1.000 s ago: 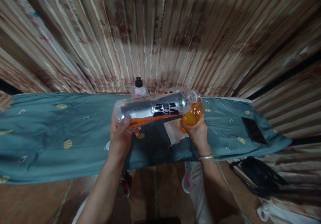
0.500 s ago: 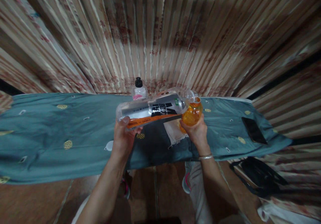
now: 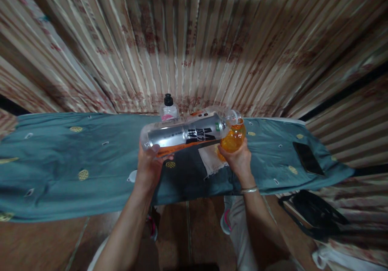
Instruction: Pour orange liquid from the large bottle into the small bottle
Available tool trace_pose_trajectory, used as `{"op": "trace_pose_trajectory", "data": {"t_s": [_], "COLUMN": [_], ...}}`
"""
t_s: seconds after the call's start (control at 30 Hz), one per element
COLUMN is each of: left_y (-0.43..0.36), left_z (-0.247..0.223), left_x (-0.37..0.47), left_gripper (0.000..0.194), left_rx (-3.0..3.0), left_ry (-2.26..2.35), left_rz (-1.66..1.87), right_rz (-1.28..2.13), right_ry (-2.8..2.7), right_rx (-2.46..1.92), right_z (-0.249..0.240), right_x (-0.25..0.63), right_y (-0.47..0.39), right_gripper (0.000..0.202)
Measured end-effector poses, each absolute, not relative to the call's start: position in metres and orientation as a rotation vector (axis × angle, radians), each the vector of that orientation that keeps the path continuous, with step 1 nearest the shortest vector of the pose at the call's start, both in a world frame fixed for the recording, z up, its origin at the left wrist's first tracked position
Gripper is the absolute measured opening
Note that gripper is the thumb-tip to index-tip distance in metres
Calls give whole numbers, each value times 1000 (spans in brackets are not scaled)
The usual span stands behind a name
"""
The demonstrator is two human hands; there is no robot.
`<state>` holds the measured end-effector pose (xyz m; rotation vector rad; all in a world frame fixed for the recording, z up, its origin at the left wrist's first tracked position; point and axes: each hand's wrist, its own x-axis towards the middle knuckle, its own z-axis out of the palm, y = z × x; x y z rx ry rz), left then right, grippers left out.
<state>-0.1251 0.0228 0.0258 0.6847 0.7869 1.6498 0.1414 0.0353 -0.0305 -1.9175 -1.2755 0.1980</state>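
Note:
My left hand (image 3: 150,162) is closed around the base end of a large clear plastic bottle (image 3: 184,132) with a silver, black and orange label. This bottle lies tilted nearly level, its mouth pointing right. In my right hand (image 3: 239,157) is a smaller bottle of orange liquid (image 3: 233,138), held fairly upright. The big bottle's mouth meets the top of the orange one; whether liquid flows between them I cannot tell. A pale cloth (image 3: 209,161) lies on the table just below the orange bottle.
A clear bottle with a black cap (image 3: 169,108) stands behind the held ones. The green cloth-covered table (image 3: 115,182) carries a white round lid (image 3: 132,176) by my left wrist and a dark phone (image 3: 308,157) at right. A black bag (image 3: 315,212) is at lower right. Striped curtains (image 3: 194,40) hang behind.
The large bottle has rolled slightly in my left hand, so its label shows turned a little. Both hands stay almost where they were.

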Motion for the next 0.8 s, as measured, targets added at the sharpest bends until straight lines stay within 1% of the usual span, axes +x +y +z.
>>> {"op": "trace_pose_trajectory", "data": {"t_s": [0.1,0.3,0.57,0.8], "left_y": [23,23,20,21], "left_z": [26,30,37,37], "left_x": [-127,-131,-131,-134], "left_gripper": [59,64,53,50], "left_rx": [711,709,769,763], "left_ry": [783,832,867,880], "left_rz": [1651,1676,1686,1717], "right_rz": [180,141,137,113], "right_ry": [-1293,-1296,-1317,-1338], "right_rx": [-1912,-1904,-1896,-1885], "right_z": [-32,-32,-35,-34], "right_x": [142,139,139,136], "right_y": [35,35,36,36], "right_gripper": [86,85,84,83]}}
